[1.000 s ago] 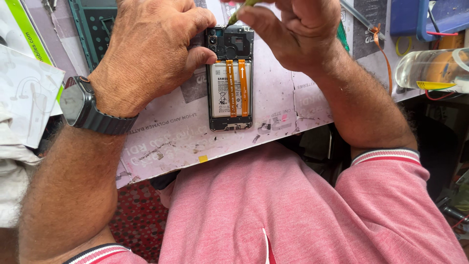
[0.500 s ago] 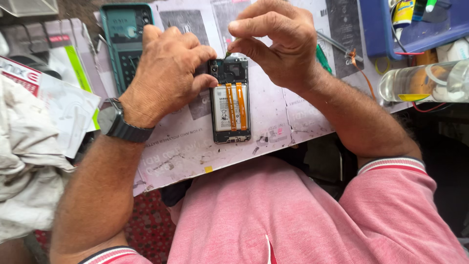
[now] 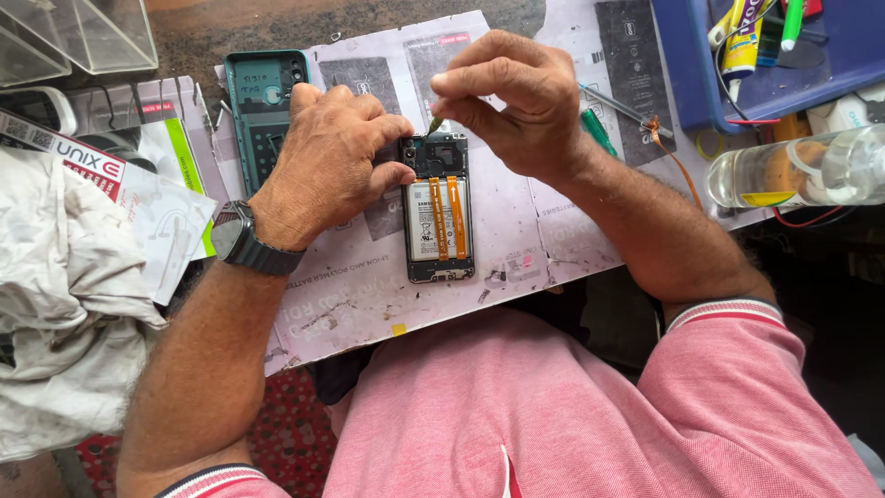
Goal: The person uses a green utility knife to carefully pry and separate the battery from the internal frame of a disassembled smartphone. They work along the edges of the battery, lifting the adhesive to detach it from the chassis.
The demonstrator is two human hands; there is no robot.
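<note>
My left hand [image 3: 327,161] lies over the top left corner of the phone [image 3: 440,207], fingers curled and pressing its edge to hold it flat on the surface [image 3: 350,295]. My right hand [image 3: 516,106] is closed in a pinch on a thin tool [image 3: 435,123] whose tip points down at the upper end of the phone, near the camera area; I cannot tell whether the tip actually touches it.

As far as I can judge, the opening is done. The back cover [image 3: 261,101] is already off and lies face-up just beyond my left hand, a teal shell with its camera cut-outs showing. The phone lies with its insides bare: the battery [image 3: 424,221] sits in place, and two orange ribbon cables [image 3: 447,217] run lengthways over it. The work at the top end looks to be what is in hand, and everything below it seems untouched.

To the right of my right hand a clear plastic bottle [image 3: 802,171] lies on its side with a yellow label. Beyond it is a blue tray [image 3: 682,55] holding a yellow tube [image 3: 742,37] and a green pen. The surface itself is covered with pale printed sheets bearing dark rectangular panels. Left of my left hand lie a white packet [image 3: 88,161] with a red label, and crumpled white cloth [image 3: 64,341].
</note>
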